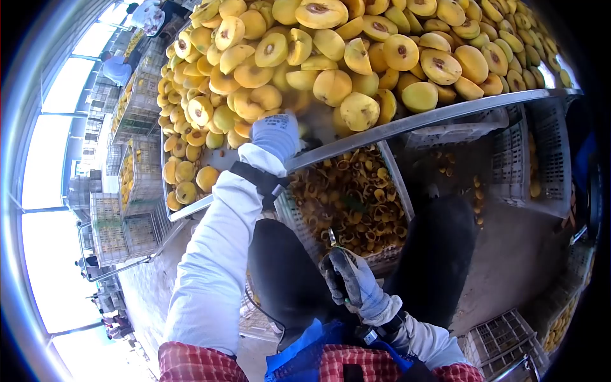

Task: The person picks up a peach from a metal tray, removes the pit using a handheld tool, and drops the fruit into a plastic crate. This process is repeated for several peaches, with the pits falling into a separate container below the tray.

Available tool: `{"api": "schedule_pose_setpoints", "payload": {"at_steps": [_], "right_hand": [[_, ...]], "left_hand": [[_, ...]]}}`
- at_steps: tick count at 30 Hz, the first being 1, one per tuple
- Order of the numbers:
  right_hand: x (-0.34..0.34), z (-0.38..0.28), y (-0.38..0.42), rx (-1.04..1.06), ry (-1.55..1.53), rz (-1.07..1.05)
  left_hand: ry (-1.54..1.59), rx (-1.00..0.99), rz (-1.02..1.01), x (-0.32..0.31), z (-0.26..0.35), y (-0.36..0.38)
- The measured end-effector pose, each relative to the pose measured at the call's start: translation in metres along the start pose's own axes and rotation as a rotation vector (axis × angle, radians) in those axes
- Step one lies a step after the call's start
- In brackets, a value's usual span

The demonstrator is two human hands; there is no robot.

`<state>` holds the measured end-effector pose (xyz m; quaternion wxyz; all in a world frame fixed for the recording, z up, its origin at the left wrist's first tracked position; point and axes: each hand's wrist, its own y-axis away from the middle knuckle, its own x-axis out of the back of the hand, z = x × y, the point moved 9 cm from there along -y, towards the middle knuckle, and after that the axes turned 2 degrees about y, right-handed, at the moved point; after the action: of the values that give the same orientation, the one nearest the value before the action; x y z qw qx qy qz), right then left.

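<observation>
My left hand (277, 134), in a white glove, reaches over the metal rim of the table to the near edge of a heap of halved yellow peaches (331, 88). Its fingers are hidden and smeared, so whether it grips a peach cannot be made out. Close to my lap, my right hand (353, 283), in a glove with dark grey fingers, is closed around a small hand tool (331, 238) with a short metal tip pointing up. Below the rim, between my knees, a crate of curved peach scraps (356, 197) stands in front of that tool.
The metal table rim (394, 129) crosses in front of me. White plastic crates (547, 153) stand at the right, with another crate (503, 337) at lower right. Stacked crates (114, 219) with fruit line the left. Scraps (478, 200) lie on the floor. Other people (118, 69) are far left.
</observation>
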<state>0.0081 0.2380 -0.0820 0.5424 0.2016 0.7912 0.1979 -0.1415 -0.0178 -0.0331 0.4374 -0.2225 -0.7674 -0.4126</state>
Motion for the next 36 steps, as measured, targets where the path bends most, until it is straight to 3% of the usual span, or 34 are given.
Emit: {"api": "schedule_pose_setpoints", "payload": {"at_steps": [2,6,7,10,12,14,16,20,24,26,28,30,32,34,36], "right_hand": [[0.000,-0.001,0.006,-0.027,0.010,-0.014],[0.008,-0.008,0.016,0.036,-0.042,0.054],[0.010,-0.014,0.019,0.063,-0.037,0.093],[0.015,-0.033,0.024,0.223,-0.030,0.149],[0.011,-0.051,0.026,0.386,0.056,0.148],[0.001,-0.072,0.034,0.592,0.542,0.176],[-0.014,-0.078,0.042,0.762,0.887,0.207],[-0.019,-0.062,0.041,0.702,0.803,0.197],[-0.017,-0.046,0.040,0.731,0.839,0.177],[-0.017,-0.038,0.038,0.696,0.903,0.148],[-0.034,-0.043,0.063,1.061,1.154,0.225],[-0.033,-0.040,0.067,1.041,1.090,0.208],[-0.020,-0.029,0.050,0.634,0.717,0.109],[-0.025,-0.035,0.062,0.823,0.838,0.109],[-0.022,-0.035,0.065,0.748,0.764,0.131]], "left_hand": [[0.084,-0.049,-0.006,0.001,-0.002,0.002],[0.283,-0.070,0.240,-0.008,-0.015,0.006],[0.408,-0.037,0.219,-0.001,-0.016,0.017],[1.527,-0.141,0.292,-0.013,-0.018,0.066],[1.951,-0.122,0.173,-0.027,0.007,0.118],[2.307,-0.212,0.002,-0.023,0.053,0.170],[2.333,-0.240,-0.013,-0.033,0.070,0.197],[2.387,0.004,0.073,-0.062,0.065,0.221],[2.133,0.084,0.356,-0.064,0.054,0.234],[1.984,-0.008,0.467,-0.052,0.050,0.239],[1.906,-0.042,0.567,-0.056,0.048,0.243],[1.621,-0.120,0.732,-0.042,0.051,0.252],[1.642,-0.103,0.743,-0.050,0.053,0.253],[1.897,-0.052,0.623,-0.062,0.057,0.251],[2.010,-0.065,0.616,-0.059,0.062,0.256]]}}
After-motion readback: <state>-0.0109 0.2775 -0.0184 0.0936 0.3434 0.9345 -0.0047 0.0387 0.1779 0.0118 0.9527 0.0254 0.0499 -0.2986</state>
